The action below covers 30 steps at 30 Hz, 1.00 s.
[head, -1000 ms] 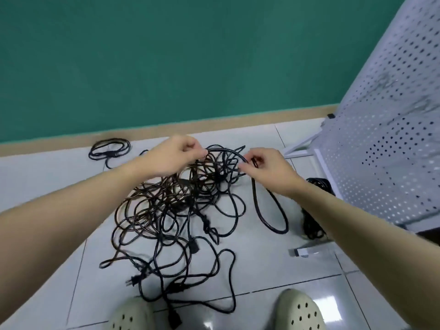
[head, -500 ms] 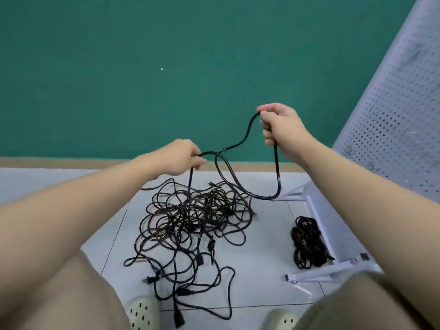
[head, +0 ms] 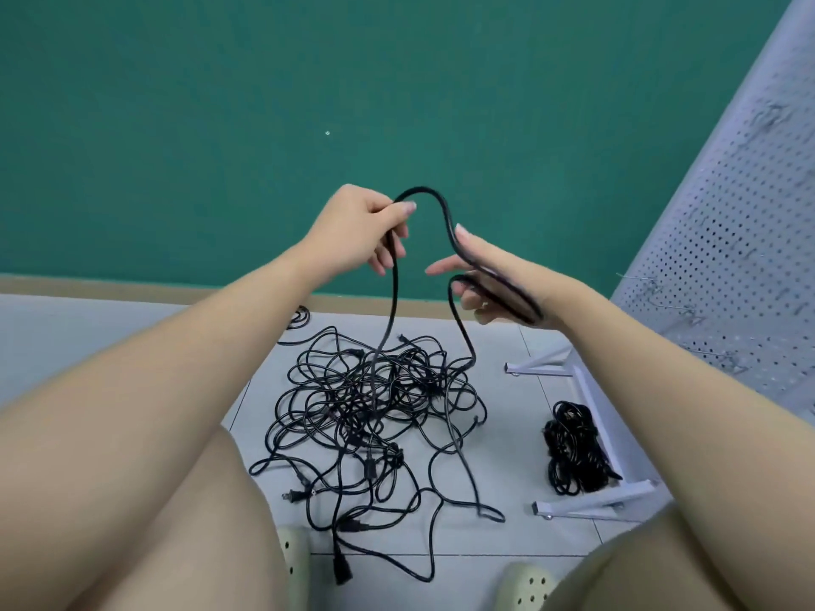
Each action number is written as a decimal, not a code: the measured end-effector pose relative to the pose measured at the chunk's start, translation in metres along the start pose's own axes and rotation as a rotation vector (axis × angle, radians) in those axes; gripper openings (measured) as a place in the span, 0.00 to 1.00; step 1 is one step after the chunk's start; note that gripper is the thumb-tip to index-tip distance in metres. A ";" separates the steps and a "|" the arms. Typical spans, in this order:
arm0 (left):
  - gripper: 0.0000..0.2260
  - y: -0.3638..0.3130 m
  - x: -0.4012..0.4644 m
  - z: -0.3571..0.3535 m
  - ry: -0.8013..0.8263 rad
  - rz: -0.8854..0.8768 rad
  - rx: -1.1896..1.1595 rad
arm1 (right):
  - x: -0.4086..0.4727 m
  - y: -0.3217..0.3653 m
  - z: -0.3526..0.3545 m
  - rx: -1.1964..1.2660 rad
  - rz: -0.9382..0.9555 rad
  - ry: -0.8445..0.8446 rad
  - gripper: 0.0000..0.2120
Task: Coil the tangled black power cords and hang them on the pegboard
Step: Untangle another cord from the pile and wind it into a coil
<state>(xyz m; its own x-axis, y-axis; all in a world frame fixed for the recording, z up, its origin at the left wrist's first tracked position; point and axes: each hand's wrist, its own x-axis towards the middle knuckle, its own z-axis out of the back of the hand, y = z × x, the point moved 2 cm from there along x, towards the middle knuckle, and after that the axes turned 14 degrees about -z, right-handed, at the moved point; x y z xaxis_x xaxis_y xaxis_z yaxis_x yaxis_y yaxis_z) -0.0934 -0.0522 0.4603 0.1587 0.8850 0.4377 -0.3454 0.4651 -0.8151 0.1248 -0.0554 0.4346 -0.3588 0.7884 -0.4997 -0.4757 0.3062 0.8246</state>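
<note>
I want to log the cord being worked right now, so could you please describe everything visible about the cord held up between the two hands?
The raised cord is thin, black and smooth, rubbery-looking. It arches above the floor between both hands: the left hand pinches one side, and the other side loops across the open right hand. Both strands hang down into the tangled pile on the tiled floor. Its ends cannot be made out.

Both arms reach forward, raised. The left hand [head: 357,231] pinches between thumb and curled fingers; the right hand [head: 489,280] seems open, fingers loosely extended leftward.
</note>
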 end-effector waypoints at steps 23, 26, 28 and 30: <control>0.19 0.046 -0.008 -0.020 0.326 0.092 -0.044 | 0.008 0.042 0.008 0.199 0.599 -0.250 0.19; 0.28 0.038 -0.021 -0.041 0.560 0.154 0.028 | 0.006 0.045 0.008 0.158 0.626 -0.334 0.11; 0.22 0.041 -0.026 -0.063 0.635 0.211 -0.087 | 0.008 0.047 0.011 0.185 0.586 -0.436 0.14; 0.16 0.048 -0.024 -0.082 0.609 0.227 -0.100 | 0.008 0.047 0.012 0.201 0.546 -0.492 0.13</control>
<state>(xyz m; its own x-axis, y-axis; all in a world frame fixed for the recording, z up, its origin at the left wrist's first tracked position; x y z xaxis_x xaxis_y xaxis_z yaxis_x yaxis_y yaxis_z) -0.0382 -0.0497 0.3795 0.5976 0.8016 -0.0186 -0.3488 0.2391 -0.9062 0.1088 -0.0282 0.4719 -0.0791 0.9884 0.1298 -0.1618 -0.1412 0.9767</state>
